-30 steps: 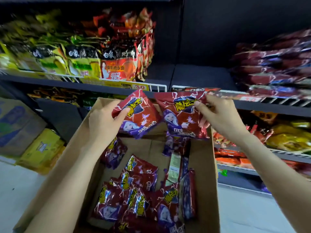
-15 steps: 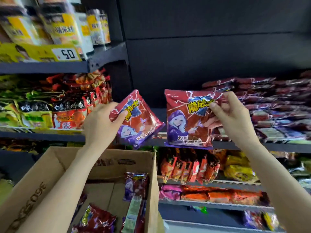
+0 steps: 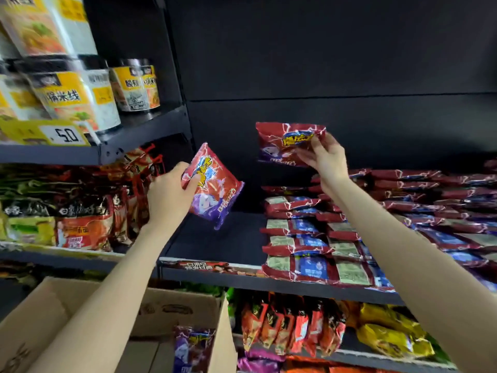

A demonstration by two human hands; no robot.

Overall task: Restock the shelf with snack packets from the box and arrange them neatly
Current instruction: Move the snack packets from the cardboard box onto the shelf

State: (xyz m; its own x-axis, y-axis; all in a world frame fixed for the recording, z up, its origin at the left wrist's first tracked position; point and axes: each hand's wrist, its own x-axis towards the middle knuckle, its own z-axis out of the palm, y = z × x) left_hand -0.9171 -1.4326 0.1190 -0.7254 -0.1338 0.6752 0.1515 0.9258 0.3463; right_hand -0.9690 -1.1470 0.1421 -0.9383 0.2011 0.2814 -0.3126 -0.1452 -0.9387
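1. We note the right hand [image 3: 324, 154] pinching one red snack packet [image 3: 289, 142] by its right edge, long axis level, above and behind the stacked packets [image 3: 295, 249].
2. The bare shelf floor [image 3: 215, 240] lies below-left, nearer the left hand [image 3: 169, 195].
3. That hand clasps a second packet [image 3: 212, 187], tilted, directly over the gap.
4. Both forearms are raised and extended.

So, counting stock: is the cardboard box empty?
Not empty: one purple-and-red packet shows inside the cardboard box. Its floor is out of view, so the count cannot be told.
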